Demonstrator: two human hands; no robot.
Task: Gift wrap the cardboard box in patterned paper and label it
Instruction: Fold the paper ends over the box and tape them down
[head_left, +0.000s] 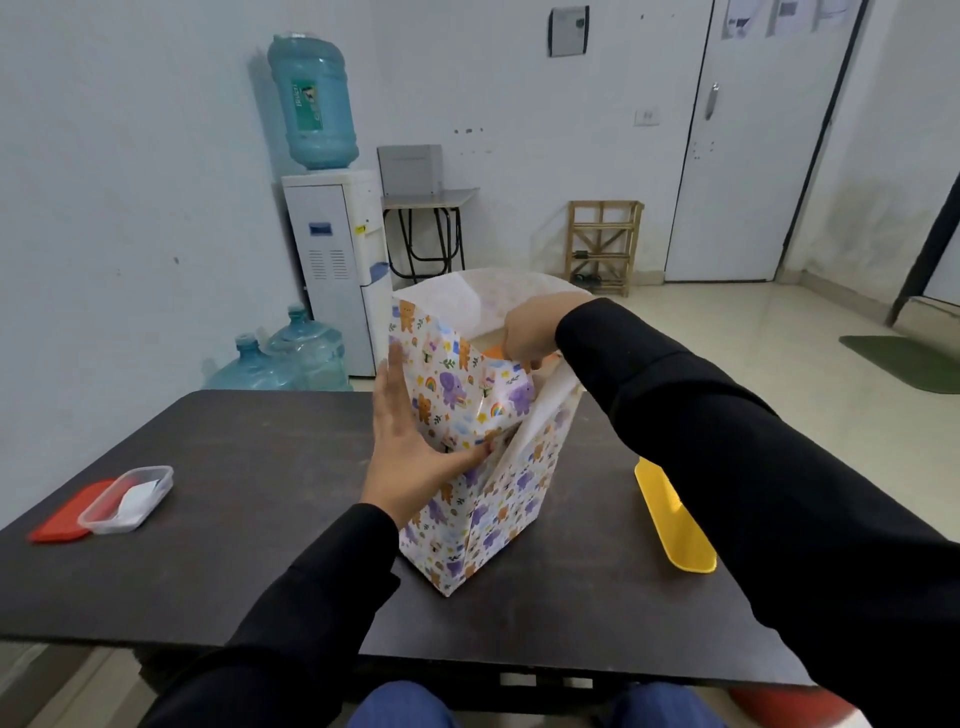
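Soft, even indoor light is filling the room, and the pale walls are appearing bright. The dark counter (249, 545) is showing a faint sheen and only weak shadows. The glossy patterned paper (467, 400) is catching small highlights. Wide-angle distortion is tilting the door (753, 156) at upper right, and the red lid (62, 519) at the left edge is blurring slightly.
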